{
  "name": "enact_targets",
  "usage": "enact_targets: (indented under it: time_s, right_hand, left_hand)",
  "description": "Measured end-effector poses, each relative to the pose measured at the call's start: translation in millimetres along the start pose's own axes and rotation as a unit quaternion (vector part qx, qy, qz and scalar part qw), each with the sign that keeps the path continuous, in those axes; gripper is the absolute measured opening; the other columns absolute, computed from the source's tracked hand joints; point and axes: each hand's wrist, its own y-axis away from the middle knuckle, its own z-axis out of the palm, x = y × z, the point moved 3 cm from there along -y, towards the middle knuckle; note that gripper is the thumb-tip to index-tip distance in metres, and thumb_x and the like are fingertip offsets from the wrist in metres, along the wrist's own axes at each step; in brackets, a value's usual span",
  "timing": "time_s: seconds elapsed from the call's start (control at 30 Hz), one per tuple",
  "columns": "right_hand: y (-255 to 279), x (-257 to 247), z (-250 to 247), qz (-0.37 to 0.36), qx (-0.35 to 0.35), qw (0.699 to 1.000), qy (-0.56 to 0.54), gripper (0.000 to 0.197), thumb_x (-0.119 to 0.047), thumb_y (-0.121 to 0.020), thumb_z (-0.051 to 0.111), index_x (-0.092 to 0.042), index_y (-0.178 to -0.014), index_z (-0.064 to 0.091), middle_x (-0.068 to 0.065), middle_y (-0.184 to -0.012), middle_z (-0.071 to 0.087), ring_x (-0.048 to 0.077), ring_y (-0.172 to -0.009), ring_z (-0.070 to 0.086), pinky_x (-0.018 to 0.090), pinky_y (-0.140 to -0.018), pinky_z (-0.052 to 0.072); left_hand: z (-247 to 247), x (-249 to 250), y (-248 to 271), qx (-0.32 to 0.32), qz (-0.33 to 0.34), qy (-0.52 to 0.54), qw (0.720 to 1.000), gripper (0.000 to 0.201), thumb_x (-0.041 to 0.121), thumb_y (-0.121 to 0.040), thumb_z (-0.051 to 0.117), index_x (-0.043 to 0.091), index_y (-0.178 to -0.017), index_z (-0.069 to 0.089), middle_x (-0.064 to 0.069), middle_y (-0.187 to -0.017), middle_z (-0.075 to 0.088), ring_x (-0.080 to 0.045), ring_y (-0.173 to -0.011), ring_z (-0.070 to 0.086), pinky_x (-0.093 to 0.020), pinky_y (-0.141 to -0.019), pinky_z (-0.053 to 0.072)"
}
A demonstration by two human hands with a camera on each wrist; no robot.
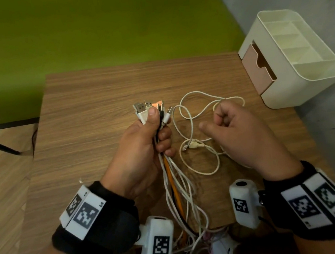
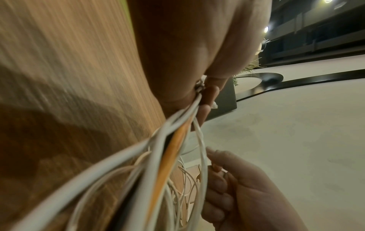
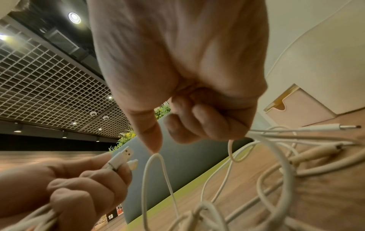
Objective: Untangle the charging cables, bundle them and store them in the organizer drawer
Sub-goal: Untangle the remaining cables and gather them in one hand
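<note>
My left hand [image 1: 159, 127] grips a bundle of cables [image 1: 175, 188] upright, thumb on top, and their USB plugs [image 1: 150, 107] fan out above the fist. White, orange and black cords hang from it [image 2: 173, 140] over the table's near edge. My right hand [image 1: 215, 119] hovers to the right over a loose white cable [image 1: 191, 124] looped on the table, fingers curled and thumb pointing left. White strands [image 3: 276, 156] run out from under those curled fingers [image 3: 197, 125]. The cream organizer [image 1: 302, 83] stands at the far right with its pink drawer [image 1: 258, 71] pulled slightly out.
The wooden table [image 1: 97, 93] is bare on its left half. A green panel lies beyond its far edge and a grey wall is to the right. Cable ends tangle below the near edge between my wrists.
</note>
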Motion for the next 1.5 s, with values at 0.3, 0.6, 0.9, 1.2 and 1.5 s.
enact_targets:
  time_s: [0.3,0.6,0.9,1.2,1.5]
  right_hand:
    - [0.1,7.2,10.7,-0.015,-0.136,0.975,0.174,0.019,-0.029,-0.078,0.081,-0.029,-0.091,0.067,-0.013,-0.088,0.061,0.005,-0.080,0.057,0.021,-0.067,0.046]
    - [0.3,9.4,10.7,-0.021,-0.111,0.971,0.212,0.012,-0.022,-0.089,0.065,-0.032,-0.092,0.070,-0.013,-0.092,0.064,0.007,-0.087,0.058,0.032,-0.077,0.053]
    - [13.8,3.1,-6.0,0.014,-0.097,0.978,0.185,0.010,-0.026,-0.097,0.050,-0.032,-0.093,0.057,-0.009,-0.079,0.061,0.008,-0.070,0.057,0.030,-0.058,0.046]
    - [26.1,-7.5,-19.2,0.030,-0.074,0.979,0.185,0.015,-0.043,-0.092,0.064,-0.028,-0.089,0.060,-0.008,-0.080,0.060,0.008,-0.072,0.055,0.028,-0.057,0.039]
    - [28.1,-6.2,-21.0,0.054,-0.010,0.980,0.191,0.021,-0.043,-0.098,0.052,-0.027,-0.091,0.041,-0.011,-0.077,0.044,0.017,-0.084,0.049,0.031,-0.060,0.031]
  left_hand:
    - [-0.4,0.8,0.4,0.006,-0.006,-0.001,1.000,0.032,0.041,-0.092,0.046,0.010,-0.097,0.048,0.001,-0.064,0.034,-0.004,-0.047,0.030,-0.017,-0.047,0.035]
    - [0.8,1.2,1.3,0.005,0.000,-0.005,1.000,0.034,0.040,-0.091,0.047,0.015,-0.111,0.039,0.001,-0.064,0.034,-0.005,-0.047,0.030,-0.018,-0.048,0.034]
    - [6.4,0.5,2.5,0.004,0.009,-0.008,1.000,0.034,0.041,-0.091,0.048,0.013,-0.109,0.042,0.002,-0.063,0.035,-0.005,-0.046,0.030,-0.018,-0.047,0.035]
    - [14.0,1.2,6.9,-0.004,0.029,-0.017,0.999,0.035,0.041,-0.091,0.048,0.013,-0.112,0.042,0.002,-0.064,0.034,-0.005,-0.047,0.029,-0.018,-0.046,0.035]
    - [13.5,0.8,10.4,-0.015,0.036,-0.020,0.999,0.036,0.031,-0.089,0.054,0.002,-0.111,0.054,0.000,-0.066,0.033,-0.007,-0.053,0.030,-0.021,-0.052,0.036]
